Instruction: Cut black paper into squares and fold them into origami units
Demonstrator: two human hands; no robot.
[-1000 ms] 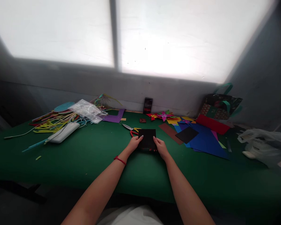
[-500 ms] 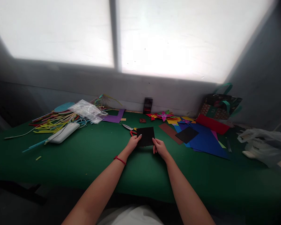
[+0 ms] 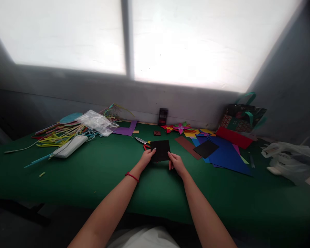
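Observation:
A roughly square sheet of black paper [image 3: 160, 150] is held up over the green table, in the middle of the head view. My left hand [image 3: 146, 157] pinches its left edge, thumb on the face towards me. On the opposite edge, my right hand [image 3: 176, 163] grips the paper between thumb and fingers. The fingers behind the sheet are hidden. Just beyond my left hand lie scissors [image 3: 142, 141] with red and yellow handles, partly covered by the paper. A small folded brown paper piece [image 3: 157, 133] rests farther back.
Blue paper sheets [image 3: 228, 156], a black sheet [image 3: 206, 148] and a brown strip [image 3: 188, 147] lie to the right, with folded paper flowers [image 3: 181, 127] behind. A plastic bag [image 3: 290, 160] sits far right. Leftward are a white power strip [image 3: 71, 147] and yellow pipe cleaners [image 3: 53, 140].

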